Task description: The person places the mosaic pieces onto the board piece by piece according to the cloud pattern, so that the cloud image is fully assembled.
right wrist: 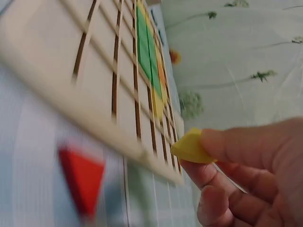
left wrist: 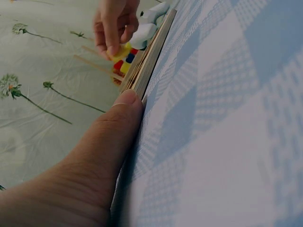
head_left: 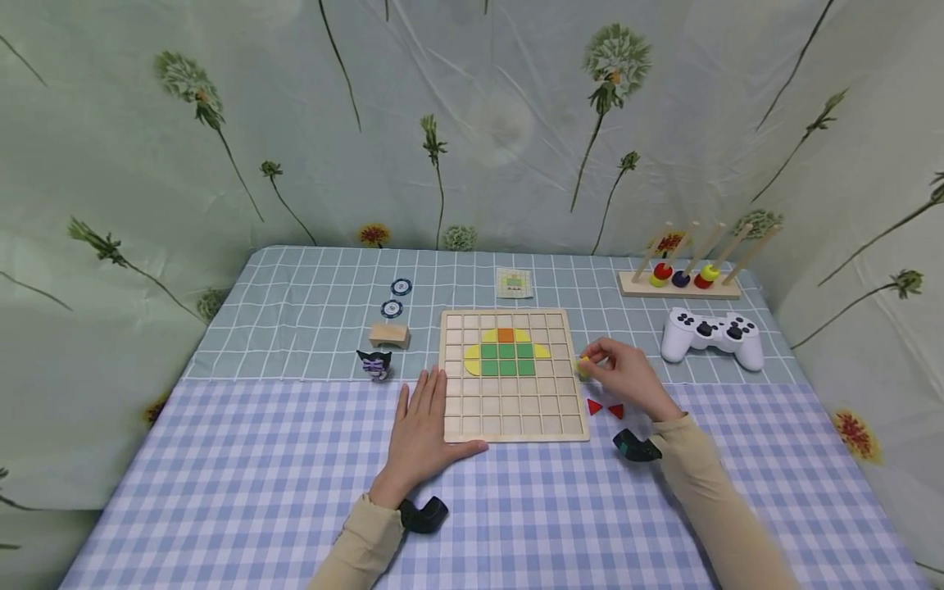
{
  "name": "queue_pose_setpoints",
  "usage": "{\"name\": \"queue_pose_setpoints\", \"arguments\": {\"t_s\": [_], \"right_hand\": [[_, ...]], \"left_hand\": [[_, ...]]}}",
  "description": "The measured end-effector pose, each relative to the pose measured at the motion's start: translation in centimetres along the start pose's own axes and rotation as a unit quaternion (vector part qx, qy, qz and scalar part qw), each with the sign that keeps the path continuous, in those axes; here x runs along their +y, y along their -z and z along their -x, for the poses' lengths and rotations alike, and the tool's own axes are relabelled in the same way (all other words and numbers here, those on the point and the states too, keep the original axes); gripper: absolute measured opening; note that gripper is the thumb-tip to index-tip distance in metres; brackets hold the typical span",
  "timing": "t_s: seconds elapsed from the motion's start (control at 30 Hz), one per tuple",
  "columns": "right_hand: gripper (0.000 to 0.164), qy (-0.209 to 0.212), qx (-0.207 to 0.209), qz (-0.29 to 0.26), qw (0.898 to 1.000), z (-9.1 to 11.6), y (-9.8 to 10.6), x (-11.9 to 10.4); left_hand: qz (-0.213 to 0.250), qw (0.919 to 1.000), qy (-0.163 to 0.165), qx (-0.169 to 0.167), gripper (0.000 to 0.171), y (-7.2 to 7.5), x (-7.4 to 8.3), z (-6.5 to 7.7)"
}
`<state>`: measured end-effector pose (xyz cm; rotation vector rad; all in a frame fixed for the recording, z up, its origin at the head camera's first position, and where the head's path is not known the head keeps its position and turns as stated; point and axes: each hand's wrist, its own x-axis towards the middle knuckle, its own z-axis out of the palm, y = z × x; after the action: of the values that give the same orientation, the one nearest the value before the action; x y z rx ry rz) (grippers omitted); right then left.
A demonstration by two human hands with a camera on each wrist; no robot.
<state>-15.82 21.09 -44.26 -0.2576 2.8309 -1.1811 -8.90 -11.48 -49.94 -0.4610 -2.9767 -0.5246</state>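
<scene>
A wooden grid board (head_left: 516, 414) lies on the table, with green square tiles (head_left: 507, 358), an orange tile (head_left: 505, 335) and several yellow rounded tiles (head_left: 472, 360) set in its cells. My left hand (head_left: 419, 434) rests at the board's near left corner, fingers straight along the left side and thumb (left wrist: 124, 109) against the front edge. Just off the right edge, my right hand (head_left: 619, 373) pinches a yellow tile (right wrist: 191, 146) with a curved side between thumb and fingertips. Two red triangle tiles (head_left: 594, 407) lie on the cloth below that hand.
Behind the board lies a pattern card (head_left: 514, 283). To the left are two poker chips (head_left: 401, 287), a wooden arch block (head_left: 389, 334) and a small black-and-purple figurine (head_left: 376, 365). A white game controller (head_left: 711, 338) and a peg stand with coloured beads (head_left: 678, 285) stand at the right.
</scene>
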Motion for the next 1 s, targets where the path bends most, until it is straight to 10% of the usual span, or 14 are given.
{"name": "queue_pose_setpoints", "arguments": {"t_s": [0.3, 1.0], "right_hand": [[0.014, -0.025, 0.005, -0.089, 0.996, -1.7, -2.8, -1.5], [0.009, -0.047, -0.036, -0.074, 0.996, -2.6, -4.0, -2.2]], "left_hand": [[0.002, 1.0, -0.003, 0.001, 0.123, 0.1, 0.1, 0.0], [0.006, 1.0, -0.001, 0.0, 0.123, 0.0, 0.0, 0.0]]}}
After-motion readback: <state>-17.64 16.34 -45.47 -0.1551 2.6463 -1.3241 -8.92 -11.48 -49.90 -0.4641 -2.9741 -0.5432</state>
